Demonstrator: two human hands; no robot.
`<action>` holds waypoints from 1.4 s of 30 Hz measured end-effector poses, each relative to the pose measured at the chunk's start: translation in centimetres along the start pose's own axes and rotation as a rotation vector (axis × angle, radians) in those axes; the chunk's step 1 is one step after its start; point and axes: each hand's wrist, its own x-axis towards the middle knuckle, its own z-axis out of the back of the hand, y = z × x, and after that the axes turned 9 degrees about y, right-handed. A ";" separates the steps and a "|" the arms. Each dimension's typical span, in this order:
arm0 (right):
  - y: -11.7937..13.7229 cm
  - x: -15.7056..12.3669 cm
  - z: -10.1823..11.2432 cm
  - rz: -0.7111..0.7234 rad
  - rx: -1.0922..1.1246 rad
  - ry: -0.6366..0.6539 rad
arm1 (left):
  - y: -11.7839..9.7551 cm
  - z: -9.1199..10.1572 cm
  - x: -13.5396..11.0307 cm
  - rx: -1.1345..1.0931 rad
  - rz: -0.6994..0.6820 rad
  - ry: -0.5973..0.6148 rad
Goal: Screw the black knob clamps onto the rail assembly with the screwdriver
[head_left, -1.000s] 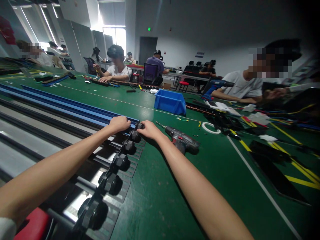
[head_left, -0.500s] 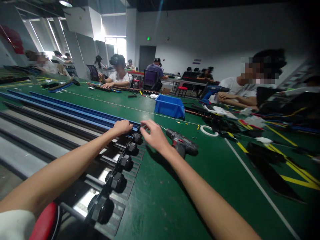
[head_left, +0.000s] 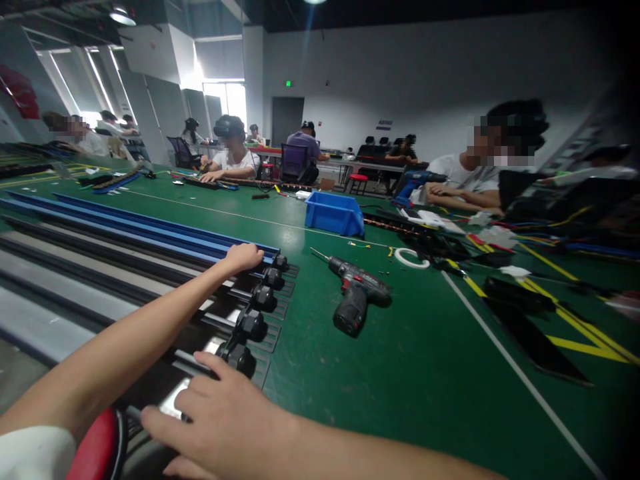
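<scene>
My left hand [head_left: 244, 257] is closed over the end of a long blue rail [head_left: 165, 229], close to the farthest black knob [head_left: 281, 261]. With fingers apart, my right hand [head_left: 220, 413] hovers over the near end of the row of knobs and covers the nearest one. Several black faceted knobs [head_left: 251, 325] line the ends of the parallel rails, above slotted metal plates [head_left: 271, 337]. On the green table [head_left: 400, 373], right of the knobs, lies a cordless drill [head_left: 357, 290] with a thin bit pointing away to the left.
A blue bin [head_left: 334, 213] stands beyond the drill, near a white ring [head_left: 411, 258]. Black panels [head_left: 535, 343], wires and yellow strips spread over the table's right side. A red stool seat [head_left: 95, 448] is at lower left. Co-workers sit across the table, one with a blue drill [head_left: 415, 187].
My right hand has come away from the far knob, back toward me and to the left, over the nearest knob. The drill is now fully uncovered. My left hand stays at the blue rail.
</scene>
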 end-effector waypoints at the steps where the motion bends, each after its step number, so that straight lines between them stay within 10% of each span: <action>1: 0.0 0.0 -0.4 -0.007 -0.009 -0.004 | 0.0 0.0 0.0 0.000 0.001 0.001; 38: -0.8 -0.2 -1.1 0.075 -0.077 -0.016 | 0.2 -0.1 0.5 0.028 -0.012 0.021; 42: -0.4 -0.3 1.1 0.041 -0.055 -0.014 | 0.2 -0.1 0.5 0.031 -0.023 0.022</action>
